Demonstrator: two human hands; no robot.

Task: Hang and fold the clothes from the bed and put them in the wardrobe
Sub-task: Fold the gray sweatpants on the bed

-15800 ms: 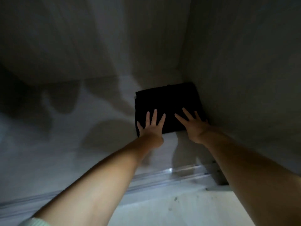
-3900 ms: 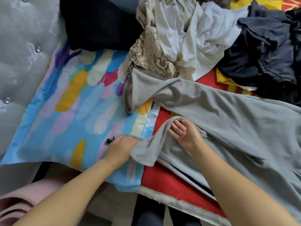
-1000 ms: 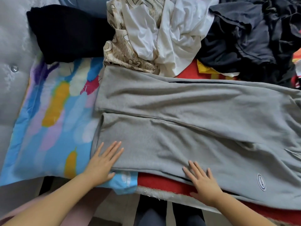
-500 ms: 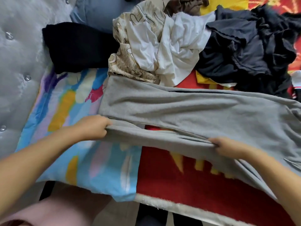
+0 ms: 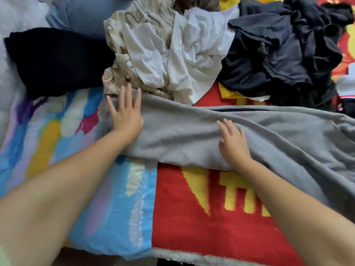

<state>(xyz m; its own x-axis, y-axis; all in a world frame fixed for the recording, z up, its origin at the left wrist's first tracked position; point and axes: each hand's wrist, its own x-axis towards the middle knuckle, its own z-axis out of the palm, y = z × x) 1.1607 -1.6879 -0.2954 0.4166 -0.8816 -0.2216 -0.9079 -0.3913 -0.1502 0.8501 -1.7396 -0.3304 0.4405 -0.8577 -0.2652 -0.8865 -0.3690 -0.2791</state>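
Both hands are lying flat with fingers straight, the left hand point(image 5: 125, 114) at nine o'clock and the right hand point(image 5: 233, 144) at centre, pressing the long grey fleece trousers point(image 5: 192, 131) lying folded lengthwise across the red-and-yellow bed blanket point(image 5: 201, 217).

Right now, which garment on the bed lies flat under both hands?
The grey trousers: spread flat, both open hands pressing them; the other clothes lie crumpled behind.

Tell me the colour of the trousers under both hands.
Plain light grey fleece trousers, clearest in the head view, with the left hand and right hand flat on them.
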